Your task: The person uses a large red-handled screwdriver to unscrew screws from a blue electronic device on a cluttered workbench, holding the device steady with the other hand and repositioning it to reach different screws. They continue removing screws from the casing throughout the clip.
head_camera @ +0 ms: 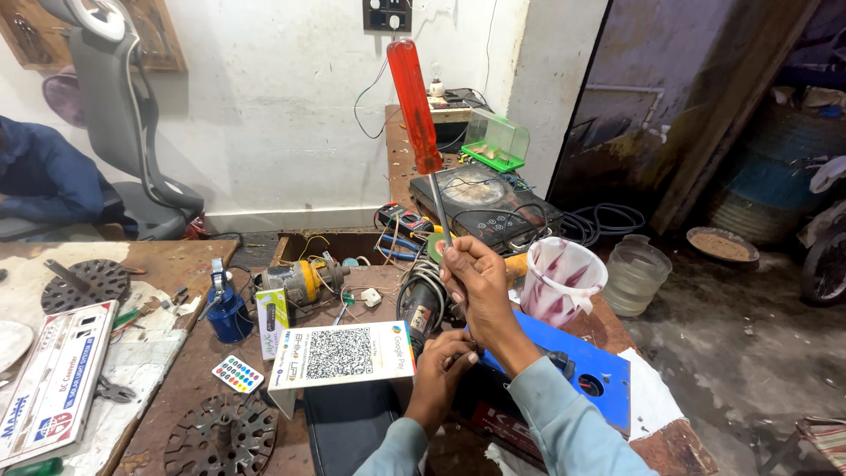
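Observation:
My right hand grips the metal shaft of a long screwdriver with a translucent red handle; the handle points up and away. The shaft runs down past my fingers to a dark grey power tool lying on the bench. My left hand rests lower, fingers curled against the near end of that tool, beside a blue case. What the left fingers pinch is hidden.
A white card stand with a square code stands left of my hands. A small motor, blue can, plastic cup, glass jar, induction cooker and slotted discs crowd the rusty bench. An office chair stands behind.

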Motion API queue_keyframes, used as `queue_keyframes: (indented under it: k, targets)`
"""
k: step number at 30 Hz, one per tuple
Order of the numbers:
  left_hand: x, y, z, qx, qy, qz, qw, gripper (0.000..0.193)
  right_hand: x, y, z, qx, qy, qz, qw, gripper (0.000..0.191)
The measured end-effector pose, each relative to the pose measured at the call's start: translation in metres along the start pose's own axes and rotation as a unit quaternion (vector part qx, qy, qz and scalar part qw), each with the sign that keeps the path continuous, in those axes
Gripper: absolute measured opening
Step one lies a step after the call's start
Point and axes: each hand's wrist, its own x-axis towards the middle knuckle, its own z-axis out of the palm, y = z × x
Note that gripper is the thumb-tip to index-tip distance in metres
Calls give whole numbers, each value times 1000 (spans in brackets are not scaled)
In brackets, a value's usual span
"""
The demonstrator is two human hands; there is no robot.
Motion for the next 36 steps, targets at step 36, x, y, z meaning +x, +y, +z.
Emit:
queue_keyframes:
  k: [36]
  targets:
    - [-3, -6, 1, 50, 24, -13, 998, 14, -9, -14, -18, 59, 69, -43, 995, 32]
